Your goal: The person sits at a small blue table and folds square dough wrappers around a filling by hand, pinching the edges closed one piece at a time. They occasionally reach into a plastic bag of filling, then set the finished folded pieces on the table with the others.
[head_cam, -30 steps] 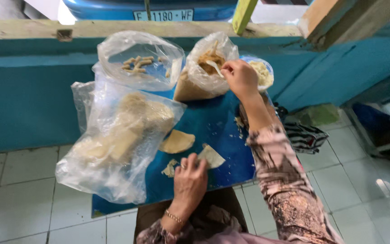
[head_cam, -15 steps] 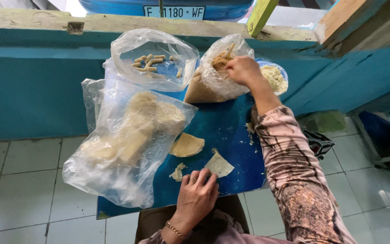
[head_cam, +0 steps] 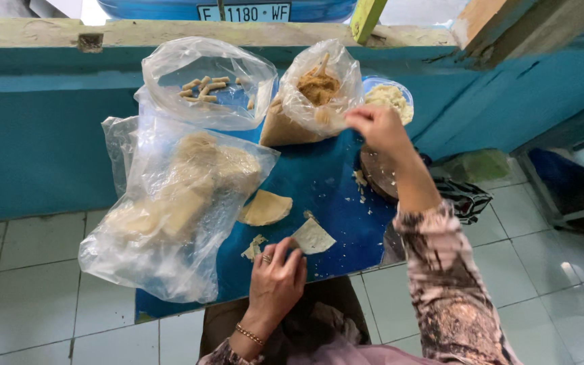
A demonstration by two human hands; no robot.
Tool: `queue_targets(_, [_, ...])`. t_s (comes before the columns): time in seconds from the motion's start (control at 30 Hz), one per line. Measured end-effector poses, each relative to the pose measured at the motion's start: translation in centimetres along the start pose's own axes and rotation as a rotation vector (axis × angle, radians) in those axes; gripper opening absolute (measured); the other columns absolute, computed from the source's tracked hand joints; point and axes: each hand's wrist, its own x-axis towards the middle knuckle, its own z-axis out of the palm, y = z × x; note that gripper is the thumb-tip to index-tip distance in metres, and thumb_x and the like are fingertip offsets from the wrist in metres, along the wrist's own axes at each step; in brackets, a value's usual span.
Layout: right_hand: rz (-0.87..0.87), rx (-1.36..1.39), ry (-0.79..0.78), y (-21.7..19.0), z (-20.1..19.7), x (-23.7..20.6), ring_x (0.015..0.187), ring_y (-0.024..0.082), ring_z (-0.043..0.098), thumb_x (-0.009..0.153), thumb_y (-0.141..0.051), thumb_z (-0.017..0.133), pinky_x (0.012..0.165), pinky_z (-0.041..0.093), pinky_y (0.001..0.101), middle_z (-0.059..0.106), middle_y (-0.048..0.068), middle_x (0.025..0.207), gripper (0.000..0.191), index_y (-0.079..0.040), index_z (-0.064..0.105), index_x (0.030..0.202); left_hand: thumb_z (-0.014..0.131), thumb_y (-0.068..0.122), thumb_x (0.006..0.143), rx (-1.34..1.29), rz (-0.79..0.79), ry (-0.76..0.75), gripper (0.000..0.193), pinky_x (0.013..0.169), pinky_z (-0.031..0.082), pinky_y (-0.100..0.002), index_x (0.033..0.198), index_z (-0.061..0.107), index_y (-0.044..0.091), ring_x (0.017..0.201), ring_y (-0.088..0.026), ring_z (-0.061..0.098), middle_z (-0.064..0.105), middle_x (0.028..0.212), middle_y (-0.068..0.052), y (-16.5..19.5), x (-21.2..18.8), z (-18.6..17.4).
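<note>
Your left hand (head_cam: 275,280) rests at the near edge of the blue tabletop (head_cam: 319,179), fingers curled loosely with the tips pressing on the near corner of a pale, flat, roughly square dough wrapper (head_cam: 312,236); it pins the sheet rather than gripping it. A second pale wrapper, folded into a half-round (head_cam: 265,208), lies just beyond that one, and a small torn scrap of wrapper (head_cam: 254,247) sits just left of your fingers.

Your right hand (head_cam: 373,127) is raised over the far side of the table, fingers pinched together at the side of a clear plastic bag of brown shredded filling (head_cam: 315,98). You cannot tell from here whether the fingertips hold a pinch of filling or only the bag's skin. A thin wooden stick (head_cam: 322,65) stands in the filling.

Just right of that hand, touching the bag, is a round clear plastic tub of pale crumbly food (head_cam: 390,100). To the left of the filling bag sits an open clear bag holding a few small tan rolled pieces (head_cam: 205,86). A large, crumpled clear plastic bag with a stack of pale wrappers (head_cam: 177,203) covers the left half of the table and overhangs its near edge.

Above the teal wall (head_cam: 35,122), a white oblong plate with dark characters (head_cam: 243,11) is fixed to a blue surface.
</note>
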Motion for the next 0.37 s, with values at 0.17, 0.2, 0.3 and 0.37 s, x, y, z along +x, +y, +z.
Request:
queue_targets(0.17, [0.027, -0.069, -0.098, -3.8, 2.5, -10.5, 0.079, 0.013, 0.069, 0.090, -0.016, 0.071, 0.070, 0.054, 0.0289, 0.076, 0.007, 0.090, 0.017, -0.005, 0.078, 0.101, 0.073, 0.013, 0.086, -0.133, -0.047, 0.011, 0.014, 0.083, 0.052, -0.041, 0.097, 0.068, 0.007, 0.098, -0.031, 0.062, 0.065, 0.116, -0.012, -0.7, 0.2, -0.3])
queue_targets(0.2, [-0.028, -0.066, -0.117, -4.5, 3.3, -12.3, 0.080, 0.015, 0.071, 0.091, -0.015, 0.070, 0.071, 0.055, 0.0292, 0.076, 0.008, 0.090, 0.015, -0.005, 0.078, 0.100, 0.073, 0.012, 0.086, -0.163, -0.069, -0.006, 0.014, 0.083, 0.053, -0.041, 0.099, 0.069, 0.007, 0.098, -0.030, 0.062, 0.065, 0.115, -0.011, -0.7, 0.2, -0.4])
queue_targets(0.3, [-0.039, -0.183, -0.134, -6.5, 5.0, -16.3, 0.076, 0.023, 0.071, 0.090, -0.017, 0.072, 0.067, 0.055, 0.0340, 0.072, 0.010, 0.084, 0.014, -0.010, 0.079, 0.098, 0.071, 0.010, 0.087, -0.161, -0.085, -0.025, 0.023, 0.079, 0.052, -0.040, 0.110, 0.072, 0.010, 0.095, -0.030, 0.063, 0.065, 0.115, -0.011, -0.9, 0.9, -1.0])
queue_targets(0.37, [-0.044, -0.318, -0.109, -7.5, 5.6, -18.1, 0.076, 0.027, 0.070, 0.089, -0.019, 0.073, 0.065, 0.055, 0.0371, 0.071, 0.010, 0.084, 0.013, -0.013, 0.081, 0.098, 0.072, 0.010, 0.083, -0.072, -0.006, -0.001, 0.032, 0.082, 0.052, -0.042, 0.115, 0.071, 0.012, 0.098, -0.032, 0.062, 0.063, 0.116, -0.012, -0.8, 1.5, -1.3])
